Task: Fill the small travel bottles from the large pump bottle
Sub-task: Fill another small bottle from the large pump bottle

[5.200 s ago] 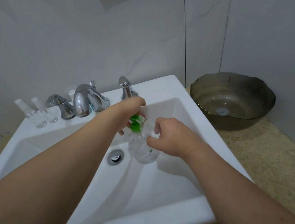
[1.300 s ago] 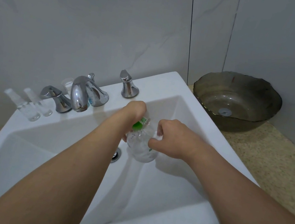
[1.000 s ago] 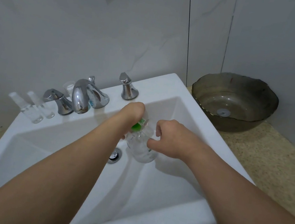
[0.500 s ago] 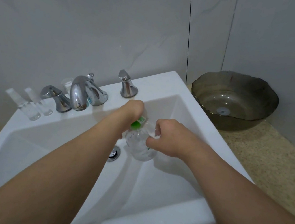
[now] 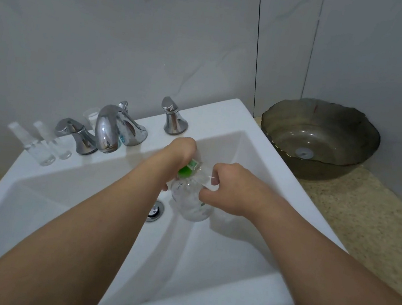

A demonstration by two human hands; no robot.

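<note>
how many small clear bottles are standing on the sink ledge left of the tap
2: small bottle nearest the ledge's left end, second small bottle beside it, near the left tap handle. Others may be hidden behind the spout.

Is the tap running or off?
Off. No water falls from the tap spout, and both hands hold the bottle away from it.

Bathroom vanity area. White ceramic basin (image 5: pixel 258 158) with chrome faucet (image 5: pixel 106 128) and two chrome handles, drain (image 5: pixel 154 210) in the bowl, grey tiled walls (image 5: pixel 107 35), speckled stone counter (image 5: pixel 366 214) carrying a smoked-glass vessel bowl (image 5: pixel 328 123)
</note>
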